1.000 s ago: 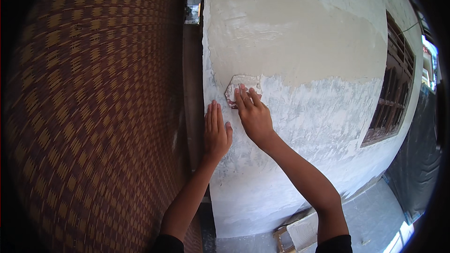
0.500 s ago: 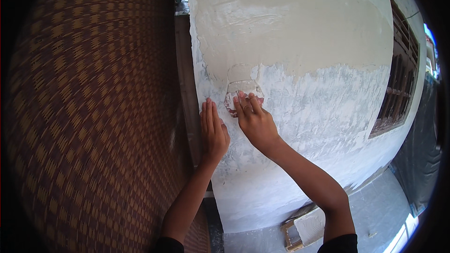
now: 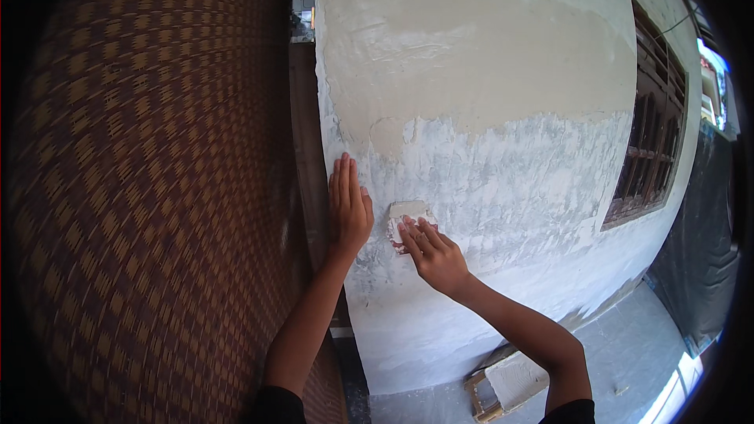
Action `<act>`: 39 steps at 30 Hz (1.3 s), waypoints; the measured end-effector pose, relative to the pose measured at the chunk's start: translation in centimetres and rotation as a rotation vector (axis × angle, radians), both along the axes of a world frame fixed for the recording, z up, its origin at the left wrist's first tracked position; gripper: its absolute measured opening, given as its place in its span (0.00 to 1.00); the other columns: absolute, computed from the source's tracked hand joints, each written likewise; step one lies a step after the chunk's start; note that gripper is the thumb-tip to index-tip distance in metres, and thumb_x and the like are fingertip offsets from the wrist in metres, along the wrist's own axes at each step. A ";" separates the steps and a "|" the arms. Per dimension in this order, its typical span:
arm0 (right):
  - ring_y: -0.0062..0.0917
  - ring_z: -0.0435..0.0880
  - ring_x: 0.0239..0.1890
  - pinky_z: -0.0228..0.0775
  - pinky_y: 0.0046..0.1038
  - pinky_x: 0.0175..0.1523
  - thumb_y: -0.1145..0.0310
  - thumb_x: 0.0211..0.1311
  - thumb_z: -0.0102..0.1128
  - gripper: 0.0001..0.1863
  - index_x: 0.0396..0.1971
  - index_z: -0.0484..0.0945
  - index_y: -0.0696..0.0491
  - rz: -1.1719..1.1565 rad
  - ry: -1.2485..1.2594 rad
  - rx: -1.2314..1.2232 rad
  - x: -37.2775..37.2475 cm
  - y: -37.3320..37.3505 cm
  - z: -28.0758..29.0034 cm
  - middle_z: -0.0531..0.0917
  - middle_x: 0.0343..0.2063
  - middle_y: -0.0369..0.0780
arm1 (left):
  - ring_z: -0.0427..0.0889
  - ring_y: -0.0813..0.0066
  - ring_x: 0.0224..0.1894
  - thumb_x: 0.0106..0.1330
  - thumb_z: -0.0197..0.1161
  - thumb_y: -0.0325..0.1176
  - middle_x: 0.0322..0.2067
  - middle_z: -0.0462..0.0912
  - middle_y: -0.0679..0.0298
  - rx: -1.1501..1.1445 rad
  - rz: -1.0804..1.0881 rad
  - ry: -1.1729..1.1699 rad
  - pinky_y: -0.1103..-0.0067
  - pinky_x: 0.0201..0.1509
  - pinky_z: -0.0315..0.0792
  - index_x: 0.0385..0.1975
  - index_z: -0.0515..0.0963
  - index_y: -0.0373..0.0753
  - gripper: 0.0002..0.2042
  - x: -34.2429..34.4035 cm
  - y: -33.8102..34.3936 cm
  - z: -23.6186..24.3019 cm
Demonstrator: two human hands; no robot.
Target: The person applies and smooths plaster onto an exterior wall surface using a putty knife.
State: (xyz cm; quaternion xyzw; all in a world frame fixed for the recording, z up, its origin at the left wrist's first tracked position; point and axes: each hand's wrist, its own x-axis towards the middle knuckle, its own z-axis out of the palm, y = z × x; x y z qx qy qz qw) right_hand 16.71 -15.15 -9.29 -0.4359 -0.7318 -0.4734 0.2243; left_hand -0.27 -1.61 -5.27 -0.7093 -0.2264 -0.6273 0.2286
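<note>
Scraper (image 3: 410, 209) has shifted downward to centre frame, below the beige putty (image 3: 510, 55), gripped in the right hand (image 3: 437, 257), fingers across its face. Left hand (image 3: 351, 208) open, fingers extended along the wall (image 3: 503, 188) edge. Judged step: spreading putty; next stroke likely needs even pressure.

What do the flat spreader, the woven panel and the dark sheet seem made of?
Flat spreader: plastic or painted wood, unclear which; reddish where rough, pale smears leave it bare.
Woven panel: likely bamboo or similar strips, faintly shiny, by its over-under brown-and-tan weave.
Dark sheet: probably plastic, judging by its soft sheen and creases.
</note>
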 end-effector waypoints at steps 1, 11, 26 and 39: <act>0.39 0.80 0.57 0.76 0.32 0.58 0.72 0.60 0.56 0.25 0.59 0.74 0.62 0.013 0.007 0.054 -0.7 0.0 0.2 0.78 0.58 0.50 | 0.58 0.48 0.73 0.72 0.47 0.25 0.71 0.59 0.45 -0.002 0.042 -0.004 0.57 0.75 0.55 0.69 0.57 0.24 0.26 0.1 0.3 -0.1; 0.34 0.72 0.30 0.61 0.34 0.37 0.72 0.58 0.67 0.09 0.31 0.74 0.57 0.225 0.595 0.275 -1.0 3.1 4.5 0.77 0.28 0.42 | 0.58 0.52 0.74 0.73 0.47 0.29 0.71 0.59 0.49 0.005 0.225 0.010 0.61 0.75 0.53 0.70 0.57 0.27 0.27 0.5 0.6 -0.7; 0.34 0.68 0.32 0.60 0.35 0.41 0.59 0.60 0.70 0.17 0.36 0.78 0.58 0.450 1.072 0.257 -4.5 6.7 12.7 0.73 0.28 0.44 | 0.58 0.52 0.74 0.74 0.44 0.30 0.71 0.59 0.48 -0.002 0.223 0.014 0.60 0.76 0.52 0.70 0.58 0.27 0.26 0.1 0.5 -0.7; 0.34 0.69 0.36 0.61 0.36 0.44 0.58 0.60 0.69 0.20 0.41 0.79 0.61 0.391 1.108 0.231 -4.6 7.4 13.8 0.75 0.30 0.46 | 0.58 0.49 0.73 0.74 0.44 0.31 0.71 0.60 0.47 -0.004 0.220 0.019 0.58 0.75 0.53 0.69 0.58 0.26 0.25 0.3 0.5 -0.8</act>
